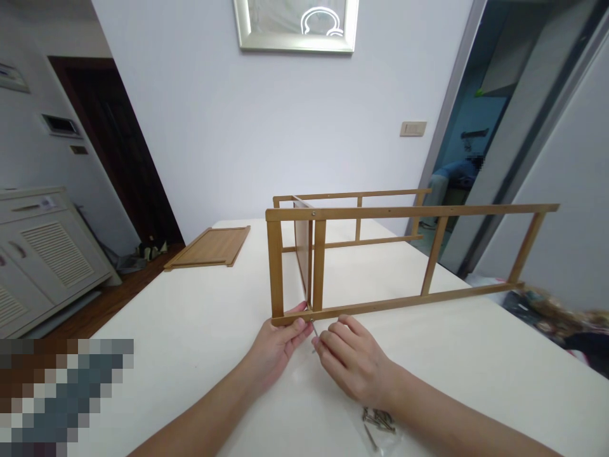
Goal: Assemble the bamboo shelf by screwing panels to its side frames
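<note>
A wooden rack frame [373,310] stands on its side on the white table, its two ladder-like sides joined by a wooden panel [302,254] at the left end. My left hand [278,346] is closed around the lower rail near that joint, thumb in front and fingers reaching behind. My right hand [354,362] pinches a thin metal hex key [315,329], whose tip meets the rail where the panel joins it. The fingers partly cover the key. Below my right wrist, several long screws [378,420] lie in a clear plastic bag.
Another wooden panel [209,246] lies flat on the white table [166,355] at the left. A wall with a picture frame [297,49] rises behind the table. To the right is a doorway with a person partly visible beyond it; a cabinet [57,254] stands at the left.
</note>
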A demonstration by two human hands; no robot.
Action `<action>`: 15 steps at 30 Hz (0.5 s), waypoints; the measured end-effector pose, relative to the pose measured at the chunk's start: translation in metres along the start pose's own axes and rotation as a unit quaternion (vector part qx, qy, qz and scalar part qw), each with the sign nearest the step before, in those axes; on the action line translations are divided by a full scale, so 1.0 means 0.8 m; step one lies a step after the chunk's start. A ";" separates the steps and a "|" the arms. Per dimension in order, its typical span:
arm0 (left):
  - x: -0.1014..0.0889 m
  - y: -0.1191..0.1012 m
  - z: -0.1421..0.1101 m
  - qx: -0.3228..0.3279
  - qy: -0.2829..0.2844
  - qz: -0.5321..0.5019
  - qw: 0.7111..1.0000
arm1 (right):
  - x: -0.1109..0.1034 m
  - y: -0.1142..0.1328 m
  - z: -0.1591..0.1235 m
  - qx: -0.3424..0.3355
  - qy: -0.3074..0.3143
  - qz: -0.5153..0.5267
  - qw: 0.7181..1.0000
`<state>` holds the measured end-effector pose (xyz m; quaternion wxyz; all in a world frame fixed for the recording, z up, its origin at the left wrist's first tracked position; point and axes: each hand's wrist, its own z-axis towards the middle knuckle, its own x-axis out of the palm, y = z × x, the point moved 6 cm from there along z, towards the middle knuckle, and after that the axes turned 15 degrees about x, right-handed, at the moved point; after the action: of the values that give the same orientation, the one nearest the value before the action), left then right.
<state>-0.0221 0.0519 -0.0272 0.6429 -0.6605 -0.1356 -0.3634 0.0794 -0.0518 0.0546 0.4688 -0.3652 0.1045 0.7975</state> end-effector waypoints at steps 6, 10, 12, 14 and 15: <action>-0.002 0.001 0.001 0.008 0.006 0.005 1.000 | 0.001 0.002 -0.001 -0.005 -0.004 -0.032 0.999; -0.001 0.001 0.000 0.010 0.010 0.013 1.000 | 0.005 0.010 -0.003 -0.032 0.008 -0.043 0.999; -0.002 0.002 0.000 0.008 0.010 0.016 1.000 | 0.007 0.011 -0.003 -0.026 0.013 -0.038 0.999; -0.002 0.002 0.000 0.007 0.011 0.016 1.000 | 0.007 0.009 -0.002 -0.006 0.014 -0.025 1.000; -0.002 0.002 0.000 0.007 0.012 0.014 1.000 | 0.007 0.007 -0.001 0.005 0.015 -0.017 1.000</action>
<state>-0.0223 0.0521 -0.0295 0.6544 -0.6533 -0.1212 -0.3609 0.0738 -0.0516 0.0490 0.4820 -0.3766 0.1093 0.7835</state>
